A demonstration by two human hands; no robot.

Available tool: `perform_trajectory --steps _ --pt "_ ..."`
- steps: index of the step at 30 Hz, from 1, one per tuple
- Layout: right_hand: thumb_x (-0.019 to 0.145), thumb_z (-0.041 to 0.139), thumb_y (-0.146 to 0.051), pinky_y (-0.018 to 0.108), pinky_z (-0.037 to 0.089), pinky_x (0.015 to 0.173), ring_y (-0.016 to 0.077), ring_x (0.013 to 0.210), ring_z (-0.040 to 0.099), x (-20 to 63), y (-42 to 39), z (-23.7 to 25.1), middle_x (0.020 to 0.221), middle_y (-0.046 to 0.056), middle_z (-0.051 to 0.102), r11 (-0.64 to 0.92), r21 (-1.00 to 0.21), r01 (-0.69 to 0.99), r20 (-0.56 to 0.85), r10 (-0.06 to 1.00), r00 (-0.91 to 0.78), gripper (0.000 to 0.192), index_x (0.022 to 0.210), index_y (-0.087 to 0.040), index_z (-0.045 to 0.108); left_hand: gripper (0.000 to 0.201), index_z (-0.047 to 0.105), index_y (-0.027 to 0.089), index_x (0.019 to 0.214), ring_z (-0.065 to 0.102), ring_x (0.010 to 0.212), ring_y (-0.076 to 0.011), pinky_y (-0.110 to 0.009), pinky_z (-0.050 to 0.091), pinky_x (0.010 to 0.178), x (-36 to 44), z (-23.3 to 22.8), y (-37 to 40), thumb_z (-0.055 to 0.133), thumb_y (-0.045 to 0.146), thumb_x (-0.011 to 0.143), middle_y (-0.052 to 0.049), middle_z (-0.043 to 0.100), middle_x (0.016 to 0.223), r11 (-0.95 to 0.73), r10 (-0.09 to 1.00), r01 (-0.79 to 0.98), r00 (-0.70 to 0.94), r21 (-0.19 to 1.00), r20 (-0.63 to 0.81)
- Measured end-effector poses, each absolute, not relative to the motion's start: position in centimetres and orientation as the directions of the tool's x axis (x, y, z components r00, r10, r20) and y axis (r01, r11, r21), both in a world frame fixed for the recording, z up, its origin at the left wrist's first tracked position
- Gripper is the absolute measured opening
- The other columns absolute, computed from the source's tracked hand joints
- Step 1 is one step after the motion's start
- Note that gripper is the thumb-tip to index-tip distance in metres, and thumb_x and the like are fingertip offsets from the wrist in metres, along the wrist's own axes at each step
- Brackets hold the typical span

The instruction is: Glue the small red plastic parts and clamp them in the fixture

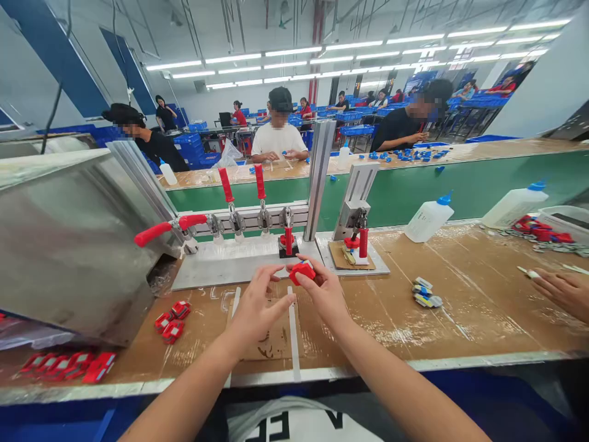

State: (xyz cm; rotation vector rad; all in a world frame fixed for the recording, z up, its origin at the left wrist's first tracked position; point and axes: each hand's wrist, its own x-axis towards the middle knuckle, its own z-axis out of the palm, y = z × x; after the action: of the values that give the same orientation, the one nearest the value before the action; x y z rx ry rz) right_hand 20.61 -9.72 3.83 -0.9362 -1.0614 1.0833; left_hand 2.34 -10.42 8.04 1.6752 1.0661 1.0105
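Over the middle of the bench, my right hand (324,291) is closed on a small red plastic part (302,271) with a bit of blue and white on it. Just left of it, my left hand (264,301) holds nothing; its thumb and fingers are spread apart. Behind my hands stands a clamp fixture (239,264) with several red-handled toggle clamps. Under one lowered clamp handle (288,241) another red piece shows. A second, smaller clamp stand (356,258) to the right also has a red piece under its clamp.
Red parts (172,322) lie in a group at left, with more red parts (69,366) near the front edge. Yellow-and-blue pieces (426,293) and a white bottle (429,220) are at right. A co-worker's hand (559,291) reaches in there. A metal box (69,239) borders the left.
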Motion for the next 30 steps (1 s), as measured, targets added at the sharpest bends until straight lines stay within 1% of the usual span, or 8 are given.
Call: perform_trajectory --steps 3,8,13,16,18,23,26,30 --pt "0.076 0.085 -0.062 0.048 0.061 0.098 0.0289 0.099 0.079 19.7 -8.8 2.8 0.099 0.009 0.081 0.02 -0.901 -0.434 -0.007 0.998 0.061 0.057 0.115 -0.021 0.075 0.053 0.07 0.032 0.135 0.066 0.107 -0.0261 -0.038 0.048 0.101 2.1 7.7 -8.5 0.083 0.041 0.084 -0.008 0.07 0.135 -0.397 0.895 0.358 0.354 0.845 0.271" --pt "0.078 0.081 -0.069 0.04 0.062 0.088 0.0261 0.095 0.077 18.4 -7.7 0.9 0.1 0.009 0.08 -0.06 -0.91 -0.411 -0.043 0.998 -0.05 0.058 0.109 -0.02 0.075 0.039 0.079 0.031 0.121 0.069 0.096 -0.0262 -0.036 0.05 0.095 3.2 6.1 -6.1 0.082 0.032 0.082 -0.006 0.078 0.117 -0.33 0.919 0.399 0.343 0.856 0.195" --pt "0.09 0.059 -0.078 0.034 0.055 0.07 0.021 0.078 0.072 20.3 -5.6 -0.1 0.103 0.005 0.077 -0.032 -0.998 -0.049 -0.025 0.992 -0.125 0.059 0.114 -0.024 0.069 0.047 0.073 0.023 0.127 0.071 0.089 -0.0219 -0.033 0.057 0.081 3.1 3.8 -4.1 0.08 0.041 0.085 -0.009 0.077 0.115 -0.158 0.937 0.217 0.341 0.963 0.077" --pt "0.1 0.043 -0.071 0.034 0.048 0.072 0.0182 0.07 0.063 22.4 -3.2 0.3 0.095 0.001 0.073 0.077 -0.965 0.249 0.096 0.993 0.065 0.052 0.11 -0.025 0.065 0.062 0.069 0.017 0.13 0.07 0.09 -0.0216 -0.033 0.06 0.076 2.3 2.9 -1.9 0.086 0.047 0.078 -0.013 0.074 0.12 -0.014 0.96 0.084 0.279 0.996 -0.01" --pt "0.101 0.043 -0.067 0.034 0.045 0.075 0.0195 0.075 0.059 23.2 -1.3 0.7 0.089 0.001 0.068 0.148 -0.923 0.356 0.203 0.972 0.122 0.046 0.101 -0.024 0.062 0.064 0.068 0.015 0.13 0.069 0.089 -0.0203 -0.03 0.059 0.073 1.8 2.3 0.0 0.086 0.046 0.076 -0.014 0.074 0.121 -0.027 0.968 0.104 0.25 0.994 0.0" --pt "0.093 0.054 -0.069 0.031 0.042 0.073 0.0181 0.075 0.05 22.7 1.7 1.2 0.076 -0.002 0.055 0.266 -0.947 0.179 0.268 0.963 -0.014 0.047 0.08 -0.024 0.052 0.06 0.067 0.013 0.127 0.063 0.075 -0.0146 -0.026 0.051 0.063 1.5 0.5 4.0 0.079 0.045 0.078 -0.013 0.074 0.118 -0.147 0.953 0.266 0.297 0.953 0.064" --pt "0.092 0.05 -0.073 0.03 0.04 0.063 0.0161 0.065 0.044 22.3 1.2 1.2 0.069 -0.004 0.049 0.282 -0.953 0.108 0.285 0.959 0.009 0.048 0.083 -0.025 0.05 0.053 0.07 0.014 0.122 0.064 0.075 -0.0154 -0.027 0.051 0.068 2.2 -0.4 5.0 0.078 0.041 0.077 -0.01 0.076 0.109 -0.201 0.934 0.282 0.345 0.938 0.097" --pt "0.086 0.072 -0.064 0.028 0.039 0.058 0.0135 0.062 0.045 22.4 -1.0 2.4 0.077 -0.002 0.06 0.314 -0.934 -0.168 0.314 0.949 0.031 0.043 0.099 -0.025 0.057 0.049 0.072 0.017 0.124 0.066 0.079 -0.0167 -0.029 0.053 0.08 3.5 -1.2 5.8 0.078 0.034 0.078 -0.006 0.078 0.105 -0.272 0.913 0.303 0.382 0.914 0.145"
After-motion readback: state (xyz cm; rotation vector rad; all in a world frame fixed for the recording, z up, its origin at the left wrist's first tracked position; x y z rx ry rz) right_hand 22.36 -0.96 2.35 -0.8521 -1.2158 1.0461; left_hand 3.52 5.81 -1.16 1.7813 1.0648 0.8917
